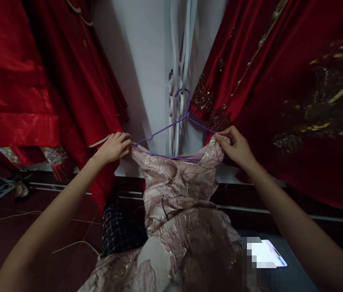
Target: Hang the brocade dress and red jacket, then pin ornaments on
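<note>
A pale pink dress [174, 202] with shiny gold floral patterning hangs down in front of me from a thin purple wire hanger [171, 127]. My left hand [113, 147] is closed on the dress's left shoulder at the hanger's left end. My right hand [235, 147] is closed on the right shoulder of the dress at the hanger's other end. The hanger's hook points up toward white hangers [177, 81] on the white wall.
Red satin garments [37, 81] hang at the left, and red garments with gold embroidery [296, 101] hang at the right. A dark checked cloth [119, 231] lies on the dark red floor with white cables [74, 245]. A lit phone screen [269, 253] shows at lower right.
</note>
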The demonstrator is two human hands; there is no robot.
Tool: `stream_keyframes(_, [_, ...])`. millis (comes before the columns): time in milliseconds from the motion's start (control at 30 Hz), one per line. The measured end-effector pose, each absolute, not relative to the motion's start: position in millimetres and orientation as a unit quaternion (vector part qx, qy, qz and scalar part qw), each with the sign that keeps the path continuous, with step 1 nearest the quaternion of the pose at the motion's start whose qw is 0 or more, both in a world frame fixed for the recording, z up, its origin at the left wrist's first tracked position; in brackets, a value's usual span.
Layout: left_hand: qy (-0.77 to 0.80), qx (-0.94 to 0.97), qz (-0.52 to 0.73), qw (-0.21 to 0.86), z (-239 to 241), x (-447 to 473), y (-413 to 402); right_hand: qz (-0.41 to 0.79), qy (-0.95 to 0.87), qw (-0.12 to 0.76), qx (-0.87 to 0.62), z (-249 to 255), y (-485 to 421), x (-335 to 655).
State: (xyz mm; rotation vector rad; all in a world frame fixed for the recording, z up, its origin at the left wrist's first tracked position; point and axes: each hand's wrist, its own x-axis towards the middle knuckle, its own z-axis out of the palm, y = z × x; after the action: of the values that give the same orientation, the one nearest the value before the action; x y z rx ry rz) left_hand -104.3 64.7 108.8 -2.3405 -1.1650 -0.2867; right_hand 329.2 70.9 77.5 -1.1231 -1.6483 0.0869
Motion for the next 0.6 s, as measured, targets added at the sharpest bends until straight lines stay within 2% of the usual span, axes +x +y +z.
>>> stream_keyframes(167, [-0.440, -0.868, -0.139, 0.186, 126.8, -57.2, 76.9, 0.064, -0.695, 0.534, -0.478, 72.5, 72.9, 320.9])
stream_keyframes(300, [-0.412, -0.874, -0.246, 0.082, 124.8, -26.2, 77.9, 0.095, -0.684, 0.536, -0.485, 72.6, 76.0, 321.8])
stream_keyframes(467, [-0.413, -0.819, -0.383, -0.112, 102.8, -43.3, 88.5, 0.164, -0.686, 0.538, -0.462, 75.9, 78.0, 325.0])
stream_keyframes(600, [-0.465, -0.701, -0.447, -0.305, 56.4, -60.3, 104.7, 0.166, -0.682, 0.533, -0.472, 78.9, 74.9, 321.9])
